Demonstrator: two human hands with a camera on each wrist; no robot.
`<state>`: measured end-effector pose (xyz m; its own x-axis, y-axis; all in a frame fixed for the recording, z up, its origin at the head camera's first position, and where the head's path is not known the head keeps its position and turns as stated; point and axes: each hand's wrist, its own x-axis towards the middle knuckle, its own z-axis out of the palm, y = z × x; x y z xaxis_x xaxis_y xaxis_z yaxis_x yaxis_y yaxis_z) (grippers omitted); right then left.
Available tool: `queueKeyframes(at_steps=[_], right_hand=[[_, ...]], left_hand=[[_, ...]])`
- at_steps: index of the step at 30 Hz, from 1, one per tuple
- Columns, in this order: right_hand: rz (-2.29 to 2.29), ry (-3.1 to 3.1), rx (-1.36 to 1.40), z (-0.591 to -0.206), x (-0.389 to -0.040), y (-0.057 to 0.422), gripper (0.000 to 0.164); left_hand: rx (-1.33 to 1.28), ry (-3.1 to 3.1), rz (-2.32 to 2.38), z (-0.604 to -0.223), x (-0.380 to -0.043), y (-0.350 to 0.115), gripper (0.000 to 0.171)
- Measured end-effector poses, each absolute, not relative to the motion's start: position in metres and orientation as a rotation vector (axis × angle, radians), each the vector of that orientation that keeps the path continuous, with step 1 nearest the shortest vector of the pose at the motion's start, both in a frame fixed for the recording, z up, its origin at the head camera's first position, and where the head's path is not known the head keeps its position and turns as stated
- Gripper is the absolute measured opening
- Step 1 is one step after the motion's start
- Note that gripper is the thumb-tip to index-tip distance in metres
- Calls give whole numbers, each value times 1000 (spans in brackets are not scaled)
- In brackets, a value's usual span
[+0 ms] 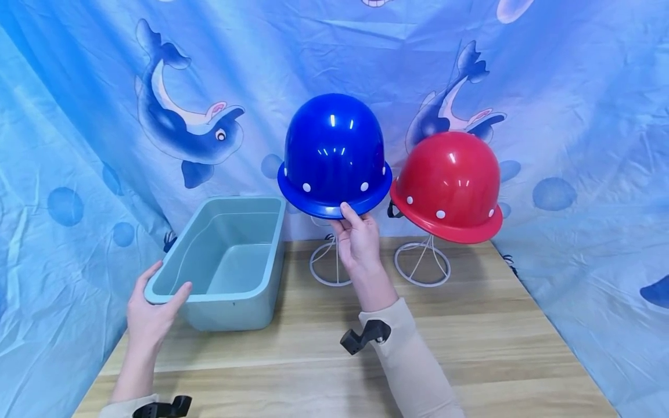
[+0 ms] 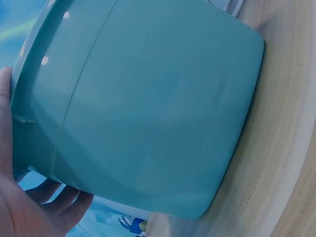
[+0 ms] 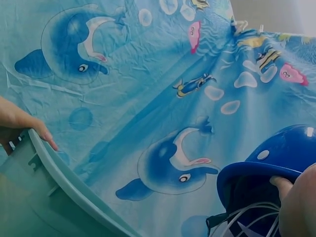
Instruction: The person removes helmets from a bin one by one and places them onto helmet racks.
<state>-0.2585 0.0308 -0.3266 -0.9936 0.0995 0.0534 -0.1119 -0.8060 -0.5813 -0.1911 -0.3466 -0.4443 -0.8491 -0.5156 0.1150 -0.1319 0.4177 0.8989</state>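
A blue hard hat (image 1: 334, 148) sits over a white wire stand (image 1: 330, 264), whose ring foot is on the table. My right hand (image 1: 359, 244) pinches the front of its brim, thumb on top and fingers beneath. In the right wrist view the hat (image 3: 291, 148) shows its dark underside, with white wires inside. My left hand (image 1: 151, 313) grips the near left corner of a grey-green plastic bin (image 1: 230, 313), thumb over the rim. Seen from the left wrist, the fingers of that hand (image 2: 29, 212) curl against the outer wall of the bin (image 2: 148, 108).
A red hard hat (image 1: 449, 180) rests tilted on a second white wire stand (image 1: 422, 273), right of the blue one. Under everything is a wood-grain table (image 1: 313, 371). A blue curtain (image 1: 590, 116) printed with dolphins hangs behind and on both sides.
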Motion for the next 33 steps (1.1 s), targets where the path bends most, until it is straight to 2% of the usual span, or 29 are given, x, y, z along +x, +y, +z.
queueKeyframes(at_steps=[24, 33], right_hand=[[2908, -919, -85, -353, -265, 28, 46], [2913, -924, -91, -361, -267, 30, 50]], left_hand=[[536, -2273, -1398, -443, -190, -344, 83], [533, -2285, -1395, -443, -191, -344, 83]])
